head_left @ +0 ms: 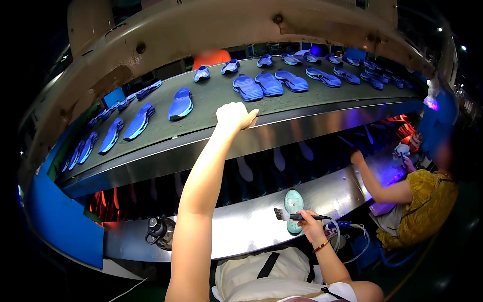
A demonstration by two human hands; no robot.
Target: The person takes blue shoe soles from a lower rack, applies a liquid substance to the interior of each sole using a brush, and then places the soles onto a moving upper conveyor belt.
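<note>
My left arm stretches up to the upper belt. My left hand (235,117) is closed at the belt's near edge, just below a group of blue shoe soles (248,88); whatever its fingers hold, if anything, is hidden. Lower down, my right hand (313,229) grips a brush (304,217) with a black handle and a wide dark bristle head pointing left. The brush lies across a pale green shoe sole (293,200) on the steel ledge (236,226). The sole lies lengthwise, toe end away from me, and the right fingers are beside its right edge.
Several blue soles are spread over the dark upper belt (211,118). Pale soles (245,169) show on the shaded lower level. A dark bottle (161,232) stands on the ledge at left. A co-worker in yellow (427,206) reaches into the lower level at right. A white tube (359,229) hangs near my right hand.
</note>
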